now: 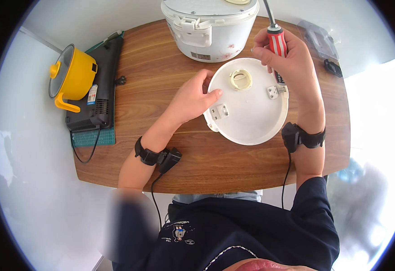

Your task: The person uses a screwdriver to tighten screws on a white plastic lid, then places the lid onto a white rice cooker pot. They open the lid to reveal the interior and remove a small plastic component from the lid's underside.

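Lid (251,119) inner face up, mid bench (197,176), near pot (222,43); can't tell if flat. Held at L rim by left hand (193,97), grip closed, thumb on top, prob. for steadiness. Beyond R edge, right hand (291,56) w/ grip closed round screwdriver (277,43), shaft away, prob. for clearance; L forearm slanting in, R reaching fwd.

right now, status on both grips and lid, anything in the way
Left grip: on rim of white lid. Right grip: holding screwdriver, shaft pointing away from lid. White cooker close beyond, not blocking.
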`<state>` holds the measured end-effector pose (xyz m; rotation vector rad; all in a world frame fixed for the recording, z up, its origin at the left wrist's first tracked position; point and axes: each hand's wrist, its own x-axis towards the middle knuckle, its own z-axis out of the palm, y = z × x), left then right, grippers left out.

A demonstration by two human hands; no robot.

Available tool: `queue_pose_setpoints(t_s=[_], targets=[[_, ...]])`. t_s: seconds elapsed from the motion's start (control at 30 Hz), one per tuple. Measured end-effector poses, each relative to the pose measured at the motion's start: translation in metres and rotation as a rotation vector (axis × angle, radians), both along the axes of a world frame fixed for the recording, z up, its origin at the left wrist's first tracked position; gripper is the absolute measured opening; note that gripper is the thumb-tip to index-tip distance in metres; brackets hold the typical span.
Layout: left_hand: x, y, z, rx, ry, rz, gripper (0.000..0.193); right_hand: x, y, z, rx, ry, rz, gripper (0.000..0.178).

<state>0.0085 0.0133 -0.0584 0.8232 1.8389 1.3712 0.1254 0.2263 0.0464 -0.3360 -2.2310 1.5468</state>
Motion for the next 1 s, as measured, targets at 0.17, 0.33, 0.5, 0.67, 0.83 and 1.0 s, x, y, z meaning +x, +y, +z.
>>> queue_pose_setpoints(t_s=[0.17,0.33,0.5,0.67,0.83,1.0], targets=[[0.013,-0.003,0.041,0.187,0.621,0.215,0.040,0.005,-0.018,-0.001,-0.059,-0.045,0.129,0.024],[0.030,-0.005,0.058,0.529,0.595,0.194,0.034,0.010,-0.040,-0.006,-0.238,-0.048,0.220,0.026],[0.030,-0.007,0.053,0.628,0.368,0.180,0.028,0.003,-0.047,-0.013,-0.446,-0.030,0.253,0.027],[0.023,-0.008,0.049,0.699,0.196,0.191,0.021,-0.003,-0.049,-0.015,-0.463,-0.037,0.276,0.028],[0.015,-0.014,0.058,0.779,0.060,0.247,0.014,0.002,-0.051,-0.003,-0.438,-0.036,0.269,0.041],[0.002,-0.021,0.068,0.798,0.086,0.250,0.017,0.019,-0.040,0.002,-0.278,0.032,0.358,0.045]])
